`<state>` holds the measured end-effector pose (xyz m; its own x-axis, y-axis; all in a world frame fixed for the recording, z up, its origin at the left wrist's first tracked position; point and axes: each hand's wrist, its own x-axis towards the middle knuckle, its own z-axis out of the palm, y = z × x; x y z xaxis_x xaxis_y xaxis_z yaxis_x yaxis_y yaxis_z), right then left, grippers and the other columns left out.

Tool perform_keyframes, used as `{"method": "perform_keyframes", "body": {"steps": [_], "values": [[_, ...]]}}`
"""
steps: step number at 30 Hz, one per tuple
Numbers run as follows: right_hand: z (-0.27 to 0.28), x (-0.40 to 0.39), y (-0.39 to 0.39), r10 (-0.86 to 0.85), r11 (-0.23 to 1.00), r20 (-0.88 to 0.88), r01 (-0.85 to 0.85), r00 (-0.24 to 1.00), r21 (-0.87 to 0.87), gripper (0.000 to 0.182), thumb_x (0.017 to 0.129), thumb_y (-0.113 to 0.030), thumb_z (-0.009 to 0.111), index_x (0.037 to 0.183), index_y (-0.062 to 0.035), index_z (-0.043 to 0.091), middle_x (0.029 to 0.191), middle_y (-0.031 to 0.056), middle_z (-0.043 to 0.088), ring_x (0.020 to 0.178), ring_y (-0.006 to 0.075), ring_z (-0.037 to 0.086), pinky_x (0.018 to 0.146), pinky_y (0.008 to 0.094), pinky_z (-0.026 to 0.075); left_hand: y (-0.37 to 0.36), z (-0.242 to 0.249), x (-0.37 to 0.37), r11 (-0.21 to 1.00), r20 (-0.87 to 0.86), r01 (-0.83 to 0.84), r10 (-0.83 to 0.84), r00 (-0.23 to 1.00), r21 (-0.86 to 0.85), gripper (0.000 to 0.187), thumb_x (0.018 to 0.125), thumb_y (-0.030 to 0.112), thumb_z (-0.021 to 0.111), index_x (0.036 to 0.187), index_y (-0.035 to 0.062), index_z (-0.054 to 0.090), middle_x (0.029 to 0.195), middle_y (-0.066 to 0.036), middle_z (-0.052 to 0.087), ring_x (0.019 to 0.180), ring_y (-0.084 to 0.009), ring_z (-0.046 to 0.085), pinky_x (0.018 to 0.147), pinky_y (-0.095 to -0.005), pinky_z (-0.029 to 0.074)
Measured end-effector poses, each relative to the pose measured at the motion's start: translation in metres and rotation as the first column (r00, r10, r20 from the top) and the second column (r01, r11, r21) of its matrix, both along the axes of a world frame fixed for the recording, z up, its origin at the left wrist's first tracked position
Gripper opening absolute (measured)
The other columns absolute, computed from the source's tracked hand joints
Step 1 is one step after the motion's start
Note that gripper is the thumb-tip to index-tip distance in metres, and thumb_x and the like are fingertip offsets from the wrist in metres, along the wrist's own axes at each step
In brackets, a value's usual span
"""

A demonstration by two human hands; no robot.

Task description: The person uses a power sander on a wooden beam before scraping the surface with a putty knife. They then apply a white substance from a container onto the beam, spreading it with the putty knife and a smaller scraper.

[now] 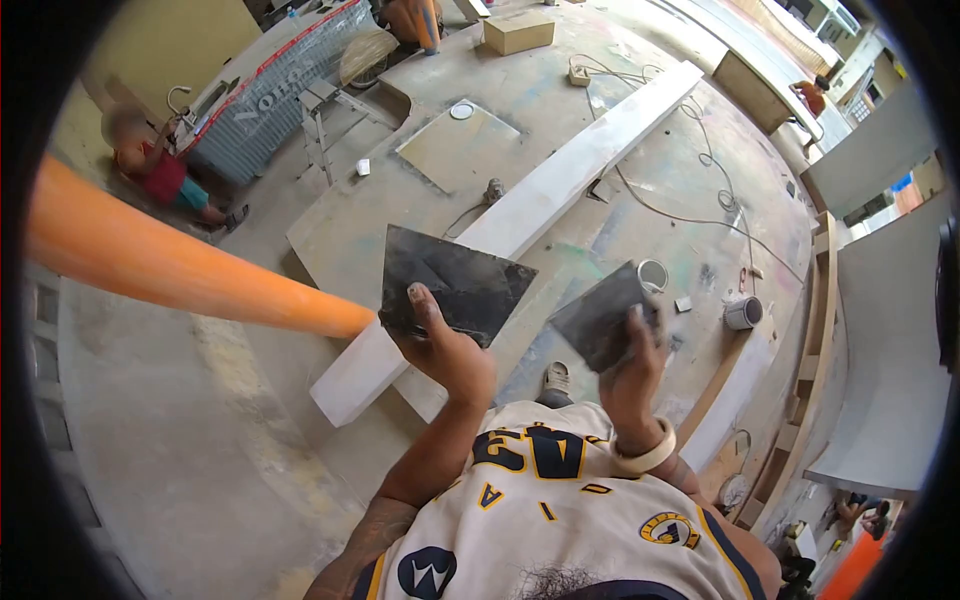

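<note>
Left grip [455, 358] clamped on black plate [465, 285], right grip [632, 375] on grey plate [592, 318]. Thumbs [424, 303] lie on upper faces, likely to steady tilt.

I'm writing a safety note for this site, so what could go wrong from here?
The dark plate in the left hand might slip, since most of it juts out beyond the thumb. The cable lying in loops beside the long white beam could catch someone's foot. The can on the right could get knocked if somebody steps that way.
</note>
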<state>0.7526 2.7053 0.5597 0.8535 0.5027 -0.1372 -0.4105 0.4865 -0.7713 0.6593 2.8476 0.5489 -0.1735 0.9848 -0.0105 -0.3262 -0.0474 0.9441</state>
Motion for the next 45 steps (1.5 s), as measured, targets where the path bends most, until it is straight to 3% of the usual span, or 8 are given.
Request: {"method": "perform_keyframes", "body": {"steps": [9,12,23,33,34,38,42,45], "values": [[-0.004,-0.038,0.006,0.016,0.987,0.167,0.011,0.986,-0.161,0.026,0.096,-0.01,0.062,0.118,0.0024,0.055,0.103,0.0057,0.064,0.095,0.0105,0.058,0.085,0.0263,0.047,-0.042,-0.008,0.004,0.966,0.007,0.232,-0.235,0.972,0.116,0.043,0.094,0.02,0.066,0.125,-0.0015,0.046,0.117,-0.013,0.057,0.102,-0.0194,0.056,0.09,-0.0327,0.047],[-0.001,-0.03,0.0,0.03,0.98,0.253,0.02,0.967,-0.196,0.025,0.095,-0.007,0.063,0.116,0.0043,0.055,0.103,0.0081,0.066,0.094,0.0106,0.06,0.083,0.0253,0.048,-0.042,-0.02,-0.012,0.802,-0.263,0.545,-0.486,0.834,0.247,0.029,0.094,0.014,0.065,0.114,0.0005,0.048,0.103,-0.008,0.057,0.09,-0.0143,0.055,0.081,-0.0289,0.047],[-0.012,-0.01,-0.01,0.046,0.965,0.369,0.055,0.928,-0.257,0.022,0.094,-0.002,0.062,0.114,0.0052,0.056,0.1,0.007,0.066,0.092,0.01,0.06,0.082,0.0244,0.049,-0.019,-0.01,-0.013,0.507,-0.531,0.818,-0.63,0.566,0.27,0.023,0.09,0.011,0.07,0.105,0.0027,0.054,0.075,-0.009,0.07,0.065,-0.011,0.065,0.06,-0.0273,0.05],[-0.007,0.034,-0.03,0.462,0.861,0.656,-0.124,0.597,-0.493,0.016,0.092,-0.003,0.063,0.106,0.003,0.063,0.086,0.0064,0.071,0.078,0.0098,0.062,0.071,0.0258,0.051,-0.015,-0.026,-0.027,0.164,-0.665,0.985,-0.729,0.164,0.063,0.026,0.087,0.011,0.072,0.109,0.0045,0.058,0.075,-0.015,0.068,0.063,-0.0222,0.068,0.059,-0.0329,0.051],[0.0,0.034,-0.034,0.488,0.828,0.601,-0.116,0.634,-0.549,0.018,0.096,-0.008,0.06,0.112,0.0014,0.061,0.091,0.0025,0.068,0.082,0.0092,0.061,0.073,0.0251,0.05,-0.014,-0.024,-0.03,0.203,-0.646,0.977,-0.755,0.113,-0.067,0.024,0.089,0.014,0.072,0.106,0.0021,0.06,0.082,-0.013,0.069,0.069,-0.0195,0.066,0.066,-0.0327,0.052],[-0.008,0.044,-0.025,-0.125,0.976,0.333,0.177,0.935,-0.128,0.026,0.102,-0.013,0.052,0.125,-0.0005,0.051,0.1,-0.0002,0.059,0.089,0.0041,0.054,0.077,0.0203,0.045,-0.024,-0.027,-0.021,0.701,-0.21,0.712,-0.701,0.681,-0.032,0.024,0.095,0.018,0.066,0.106,-0.0025,0.062,0.101,-0.006,0.067,0.092,-0.0146,0.06,0.086,-0.0306,0.048],[-0.032,0.04,-0.024,0.076,0.973,0.469,0.036,0.88,-0.227,0.031,0.103,-0.016,0.051,0.132,-0.0044,0.048,0.09,-0.0035,0.052,0.077,0.0023,0.048,0.069,0.0182,0.043,-0.026,-0.025,-0.018,0.738,-0.167,0.672,-0.672,0.722,-0.061,0.025,0.096,0.02,0.065,0.107,-0.0021,0.062,0.098,-0.007,0.066,0.086,-0.0138,0.059,0.08,-0.029,0.048],[-0.026,0.022,-0.027,0.617,0.783,0.252,-0.549,0.746,-0.293,0.036,0.104,-0.025,0.049,0.133,-0.0045,0.047,0.096,0.0032,0.06,0.081,0.0087,0.055,0.075,0.0272,0.049,-0.027,-0.016,-0.014,0.786,-0.336,0.617,-0.594,0.731,-0.048,0.027,0.097,0.021,0.064,0.106,-0.0037,0.062,0.097,-0.008,0.066,0.085,-0.0136,0.06,0.079,-0.029,0.049]]}}
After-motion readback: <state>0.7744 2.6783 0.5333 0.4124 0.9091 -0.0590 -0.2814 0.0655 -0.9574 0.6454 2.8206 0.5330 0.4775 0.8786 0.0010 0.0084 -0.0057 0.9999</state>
